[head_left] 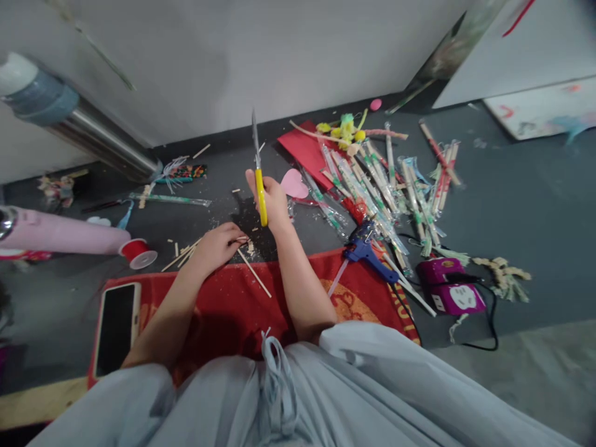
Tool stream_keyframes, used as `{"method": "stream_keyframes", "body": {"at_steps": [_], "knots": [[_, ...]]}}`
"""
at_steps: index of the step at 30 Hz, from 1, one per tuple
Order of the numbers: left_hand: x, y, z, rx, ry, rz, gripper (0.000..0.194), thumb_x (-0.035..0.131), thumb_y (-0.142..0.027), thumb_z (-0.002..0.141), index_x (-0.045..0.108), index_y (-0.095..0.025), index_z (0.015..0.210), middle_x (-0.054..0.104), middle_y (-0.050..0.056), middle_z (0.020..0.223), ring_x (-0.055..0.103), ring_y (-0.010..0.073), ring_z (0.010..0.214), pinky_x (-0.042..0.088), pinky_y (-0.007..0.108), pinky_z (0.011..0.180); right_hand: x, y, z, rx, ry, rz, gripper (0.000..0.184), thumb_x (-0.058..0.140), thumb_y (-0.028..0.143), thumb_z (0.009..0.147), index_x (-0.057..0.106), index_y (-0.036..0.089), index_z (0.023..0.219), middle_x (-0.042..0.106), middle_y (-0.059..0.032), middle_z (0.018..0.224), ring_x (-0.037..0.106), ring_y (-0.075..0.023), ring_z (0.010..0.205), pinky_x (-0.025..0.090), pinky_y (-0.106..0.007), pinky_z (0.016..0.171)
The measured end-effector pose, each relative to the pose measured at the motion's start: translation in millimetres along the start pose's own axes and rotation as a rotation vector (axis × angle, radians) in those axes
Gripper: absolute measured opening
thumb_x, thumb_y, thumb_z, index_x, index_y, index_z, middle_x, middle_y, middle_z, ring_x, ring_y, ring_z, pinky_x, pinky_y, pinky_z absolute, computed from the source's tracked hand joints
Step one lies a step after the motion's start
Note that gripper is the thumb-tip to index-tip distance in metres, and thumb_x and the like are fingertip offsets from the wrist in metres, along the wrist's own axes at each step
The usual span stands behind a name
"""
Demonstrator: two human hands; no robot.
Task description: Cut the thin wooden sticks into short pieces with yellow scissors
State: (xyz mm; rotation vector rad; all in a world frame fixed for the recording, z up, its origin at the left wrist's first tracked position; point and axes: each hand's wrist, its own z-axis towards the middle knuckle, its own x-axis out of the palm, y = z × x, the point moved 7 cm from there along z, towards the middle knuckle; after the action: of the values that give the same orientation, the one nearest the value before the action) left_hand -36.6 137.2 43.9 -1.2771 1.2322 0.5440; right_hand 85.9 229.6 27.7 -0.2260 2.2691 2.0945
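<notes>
My right hand (271,200) is closed around the yellow handle of a pair of scissors (261,195), whose metal blades point up and away from me. Low over the dark table, my left hand (218,248) has its fingers pinched together around something too small to make out. A thin wooden stick (254,272) starts right by those fingertips and slants down over the red towel (218,316). Small pale chips (250,247) lie beside the fingertips. More thin sticks (184,256) are partly hidden behind my left wrist.
A blue glue gun (367,251) rests on the towel, near a purple power socket (451,292) with a black cord. Several wrapped sticks (367,180) are piled at right. A pink bottle (65,231), red ribbon spool (138,253), phone (116,329) and steel flask (102,133) are at left.
</notes>
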Motion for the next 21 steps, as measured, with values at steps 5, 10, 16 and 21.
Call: {"method": "stream_keyframes", "body": {"at_steps": [5, 10, 16, 21], "knots": [[-16.5, 1.1, 7.8, -0.013, -0.028, 0.065, 0.037, 0.041, -0.035, 0.089, 0.071, -0.017, 0.1, 0.067, 0.008, 0.104, 0.064, 0.0215, 0.095, 0.049, 0.032, 0.082, -1.3, 5.2, -2.4, 0.026, -0.022, -0.03, 0.054, 0.037, 0.075, 0.084, 0.048, 0.023, 0.07, 0.05, 0.0019, 0.061, 0.057, -0.0149, 0.065, 0.043, -0.024, 0.061], [-38.3, -2.1, 26.8, -0.043, -0.037, 0.172, 0.039, 0.037, -0.035, 0.087, 0.069, -0.017, 0.099, 0.066, 0.009, 0.104, 0.063, 0.0247, 0.097, 0.047, 0.034, 0.079, -1.9, 10.9, -3.8, 0.026, 0.002, -0.038, 0.05, 0.041, 0.07, 0.085, 0.049, 0.023, 0.07, 0.051, 0.0018, 0.061, 0.057, -0.0151, 0.067, 0.042, -0.023, 0.06], [-48.9, -7.6, 40.2, -0.096, -0.056, 0.202, 0.039, 0.037, -0.037, 0.086, 0.068, -0.017, 0.098, 0.066, 0.009, 0.098, 0.063, 0.0244, 0.091, 0.045, 0.032, 0.074, -6.3, 14.8, -4.5, 0.013, -0.007, -0.098, 0.051, 0.037, 0.069, 0.087, 0.048, 0.023, 0.068, 0.049, 0.0026, 0.06, 0.053, -0.0139, 0.064, 0.04, -0.022, 0.06], [-64.0, -2.6, 27.4, -0.246, -0.187, 0.153, 0.038, 0.042, -0.043, 0.087, 0.07, -0.02, 0.099, 0.07, 0.009, 0.102, 0.064, 0.0261, 0.094, 0.042, 0.031, 0.072, -13.3, 21.8, -8.3, -0.002, -0.034, -0.241, 0.055, 0.037, 0.074, 0.084, 0.047, 0.023, 0.066, 0.047, 0.0035, 0.062, 0.046, -0.0123, 0.061, 0.034, -0.022, 0.059]]}}
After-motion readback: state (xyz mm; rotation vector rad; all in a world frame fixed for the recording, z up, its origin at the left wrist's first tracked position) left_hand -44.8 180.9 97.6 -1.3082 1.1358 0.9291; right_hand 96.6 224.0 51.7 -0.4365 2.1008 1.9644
